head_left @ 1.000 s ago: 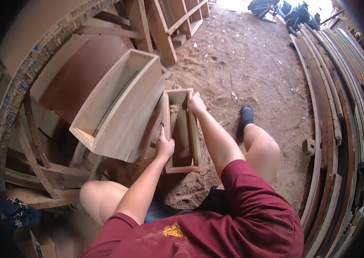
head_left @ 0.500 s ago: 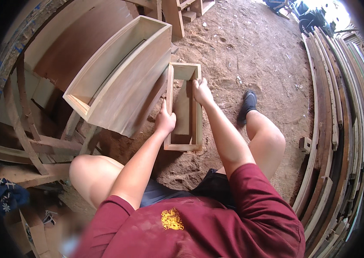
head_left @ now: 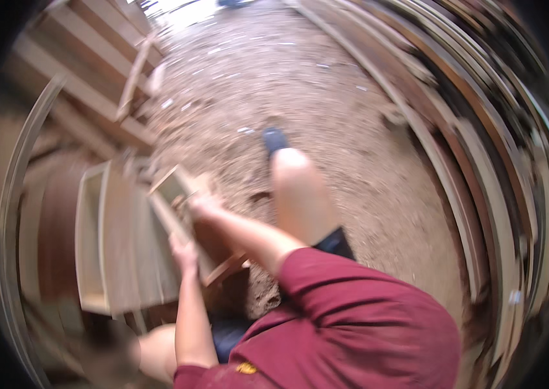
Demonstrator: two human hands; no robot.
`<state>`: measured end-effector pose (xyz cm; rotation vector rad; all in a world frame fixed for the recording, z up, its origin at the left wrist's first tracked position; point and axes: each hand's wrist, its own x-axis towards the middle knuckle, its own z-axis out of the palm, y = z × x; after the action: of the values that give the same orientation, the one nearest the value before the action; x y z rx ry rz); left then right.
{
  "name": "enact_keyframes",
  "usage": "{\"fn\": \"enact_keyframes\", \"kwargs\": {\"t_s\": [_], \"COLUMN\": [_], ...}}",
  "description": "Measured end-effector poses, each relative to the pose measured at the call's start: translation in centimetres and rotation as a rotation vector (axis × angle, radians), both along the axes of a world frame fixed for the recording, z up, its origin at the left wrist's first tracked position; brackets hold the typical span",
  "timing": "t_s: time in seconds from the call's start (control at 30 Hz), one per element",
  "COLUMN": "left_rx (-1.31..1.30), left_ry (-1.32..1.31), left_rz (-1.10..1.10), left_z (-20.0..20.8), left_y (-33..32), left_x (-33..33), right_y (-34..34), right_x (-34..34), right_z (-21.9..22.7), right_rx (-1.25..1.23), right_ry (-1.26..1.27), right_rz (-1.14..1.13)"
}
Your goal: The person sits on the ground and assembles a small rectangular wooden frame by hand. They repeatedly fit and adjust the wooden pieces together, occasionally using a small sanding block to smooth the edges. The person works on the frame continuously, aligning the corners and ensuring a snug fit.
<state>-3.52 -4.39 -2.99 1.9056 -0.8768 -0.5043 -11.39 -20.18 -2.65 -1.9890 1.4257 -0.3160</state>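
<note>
A small rectangular wooden frame, like an open drawer box (head_left: 222, 269), is tilted in front of me, smeared by motion. My left hand (head_left: 185, 254) is closed on its near-left long side. My right hand (head_left: 203, 204) grips the opposite long side, toward the far end; its fingers are partly hidden and blurred. Just left of the frame stands a larger pale wooden box (head_left: 128, 240) with a long open top, close to my left hand.
Long boards (head_left: 482, 194) lie stacked along the right. Wooden furniture frames (head_left: 93, 58) stand at the far left, and a curved-looking edge (head_left: 11, 214) runs down the left side. Sandy ground (head_left: 378, 188) with scraps stretches ahead; my shod foot (head_left: 275, 139) rests on it.
My view has swung to the right, so the surroundings shift left and blur. The small frame, still in both hands, has turned and tilted beside the larger box.
</note>
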Motion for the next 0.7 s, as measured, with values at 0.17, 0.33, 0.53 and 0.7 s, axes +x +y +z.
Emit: {"fn": "enact_keyframes", "kwargs": {"t_s": [0.17,0.33,0.53,0.7], "left_rx": [0.105,0.163,0.187,0.138], "left_ry": [-0.163,0.026,0.046,0.107], "left_rz": [-0.041,0.048,0.019,0.015], "left_z": [-3.2,-0.7,-1.7,-2.5], "left_y": [2.2,3.7,2.8,2.7], "left_x": [4.7,3.2,4.6,5.0], "right_y": [1.1,3.2,2.3,2.1], "right_x": [1.2,0.2,0.1,-1.0], "right_z": [1.6,2.8,2.9,3.4], "right_rx": [0.303,0.324,0.318,0.287], "right_ry": [-0.246,-0.184,-0.173,-0.169], "right_rz": [-0.113,-0.012,0.000,0.053]}}
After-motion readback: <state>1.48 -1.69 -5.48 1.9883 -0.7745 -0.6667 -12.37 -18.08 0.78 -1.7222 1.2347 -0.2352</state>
